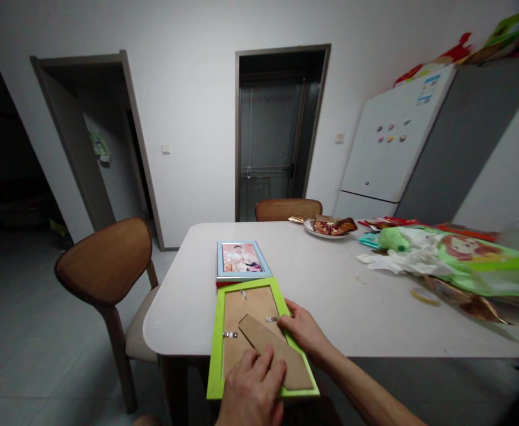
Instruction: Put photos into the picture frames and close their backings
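Note:
A green picture frame (pixel 216 355) lies back side up at the table's front edge, partly overhanging it. Its brown backing has metal clips and a slanted cardboard stand (pixel 277 349). My left hand (pixel 252 387) rests on the lower part of the backing and stand, its fingers bent and slightly apart. My right hand (pixel 303 328) grips the frame's right side, thumb on top near a clip. Just beyond, a blue picture frame (pixel 241 274) with a pink picture lies face up, with something red under its near edge.
On the white table (pixel 183 296) are a plate of snacks (pixel 330 235), crumpled tissues (pixel 419 254) and a green bag (pixel 499 272) at the right. Wooden chairs stand at the left (pixel 108 260) and far side (pixel 288 208).

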`<state>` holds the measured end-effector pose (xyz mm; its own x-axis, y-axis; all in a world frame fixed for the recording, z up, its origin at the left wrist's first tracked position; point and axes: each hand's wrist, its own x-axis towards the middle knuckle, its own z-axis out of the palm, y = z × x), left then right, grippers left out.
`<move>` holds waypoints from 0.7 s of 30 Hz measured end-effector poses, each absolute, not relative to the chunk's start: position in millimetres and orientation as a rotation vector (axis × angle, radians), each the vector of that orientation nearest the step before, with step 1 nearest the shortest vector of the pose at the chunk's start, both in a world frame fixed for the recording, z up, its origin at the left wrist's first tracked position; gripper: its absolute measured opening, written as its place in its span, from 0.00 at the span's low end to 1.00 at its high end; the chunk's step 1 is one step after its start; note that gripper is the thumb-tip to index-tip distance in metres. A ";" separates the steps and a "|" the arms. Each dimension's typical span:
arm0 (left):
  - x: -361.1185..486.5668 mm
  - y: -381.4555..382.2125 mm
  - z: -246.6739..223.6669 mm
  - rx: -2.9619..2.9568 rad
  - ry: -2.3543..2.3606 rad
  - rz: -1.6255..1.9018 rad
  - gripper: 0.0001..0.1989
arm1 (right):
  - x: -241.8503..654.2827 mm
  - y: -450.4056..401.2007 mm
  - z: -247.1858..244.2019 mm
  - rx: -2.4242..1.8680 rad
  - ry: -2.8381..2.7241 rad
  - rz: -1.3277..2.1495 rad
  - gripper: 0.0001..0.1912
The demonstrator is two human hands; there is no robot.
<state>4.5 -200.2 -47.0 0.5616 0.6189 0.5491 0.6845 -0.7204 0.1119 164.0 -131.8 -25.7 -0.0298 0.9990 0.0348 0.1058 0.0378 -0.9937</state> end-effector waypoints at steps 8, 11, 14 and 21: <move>21.0 -193.6 -49.5 -2.807 -1.229 -0.644 0.20 | 175.0 -117.2 -52.2 -1.703 -1.878 0.365 0.27; 23.8 -192.8 -43.8 -2.863 -1.257 -0.598 0.18 | 175.6 -116.9 -52.2 -1.690 -1.964 0.259 0.24; 13.6 -190.3 -37.0 -2.965 -1.265 -0.590 0.19 | 176.0 -116.4 -48.3 -1.684 -2.017 0.208 0.22; -32.0 -178.0 -41.9 -2.880 -1.607 -0.566 0.38 | 171.8 -113.3 -38.4 -1.644 -2.202 0.183 0.12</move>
<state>-32.0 -178.0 -41.9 0.4870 0.8524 0.1905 0.7836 -0.5227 0.3357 171.8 -113.3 -38.4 -0.2394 0.9443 0.2258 0.8940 0.3052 -0.3282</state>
